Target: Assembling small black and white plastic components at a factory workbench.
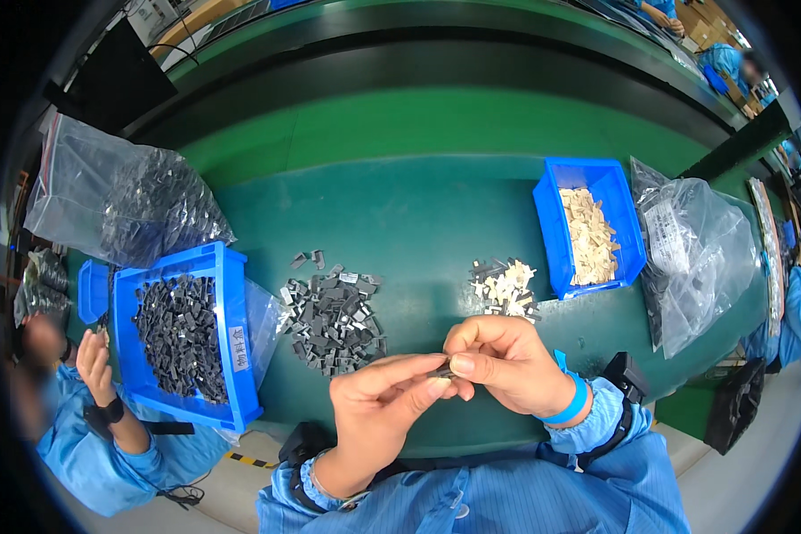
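In front of my body, above the near edge of the green work table, my two hands meet fingertip to fingertip. My left hand (378,405) pinches a small dark plastic piece (442,371) between thumb and forefinger. The thumb and fingers of my right hand (507,367) close on the same piece from the other side. My fingers cover most of it, so its exact shape is hidden. Beyond my left hand lies a loose pile of small dark grey plastic parts (332,319). Just past my right hand is a smaller pile of cream and dark pieces (505,287).
A blue bin (247,378) of black parts stands at the left, below a clear bag (138,196) of dark parts. At the right are a blue bin (634,233) of cream pieces and another plastic bag (699,258). A co-worker's hand (95,363) shows at far left.
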Motion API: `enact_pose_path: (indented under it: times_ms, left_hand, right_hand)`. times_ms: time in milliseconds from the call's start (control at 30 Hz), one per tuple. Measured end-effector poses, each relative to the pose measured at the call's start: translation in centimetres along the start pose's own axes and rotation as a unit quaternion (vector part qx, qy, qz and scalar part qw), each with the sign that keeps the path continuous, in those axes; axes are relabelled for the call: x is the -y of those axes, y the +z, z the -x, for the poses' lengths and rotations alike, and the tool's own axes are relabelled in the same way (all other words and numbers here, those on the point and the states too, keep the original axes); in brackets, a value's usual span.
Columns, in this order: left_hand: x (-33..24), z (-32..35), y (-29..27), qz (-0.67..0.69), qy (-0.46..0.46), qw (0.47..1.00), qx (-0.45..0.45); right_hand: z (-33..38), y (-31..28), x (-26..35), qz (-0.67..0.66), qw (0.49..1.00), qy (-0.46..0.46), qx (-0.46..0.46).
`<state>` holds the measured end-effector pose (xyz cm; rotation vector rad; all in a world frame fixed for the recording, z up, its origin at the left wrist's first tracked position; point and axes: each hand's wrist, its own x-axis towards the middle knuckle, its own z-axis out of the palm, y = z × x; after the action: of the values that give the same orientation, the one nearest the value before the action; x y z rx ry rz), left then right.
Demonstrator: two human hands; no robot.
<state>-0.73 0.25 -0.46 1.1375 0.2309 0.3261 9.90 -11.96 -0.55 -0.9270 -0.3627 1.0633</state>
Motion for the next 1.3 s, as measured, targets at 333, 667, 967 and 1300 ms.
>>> enact_pose_path:
  times_ms: [333,667,967,1300]
  left_hand:
    - [-0.3,1.5,-0.2,0.397,-0.231,0.888,0.021]
    - [-8.6,3.9,-8.9,-0.337,0.298,0.852,-0.267]
    - [-9.4,1.7,-10.7,-0.765,0.266,0.517,-0.276]
    - [-3.8,0.6,-3.4,-0.522,0.206,0.826,-0.059]
  right_hand:
    - [-0.6,-0.3,-0.8,0.380,0.843,-0.381,0.005]
    - [1.5,-3.3,4.3,0.689,0.671,-0.268,-0.061]
    - [1.5,-4.4,2.7,0.776,0.620,-0.112,-0.025]
    - [-1.5,-3.9,1.9,0.791,0.589,-0.155,-0.053]
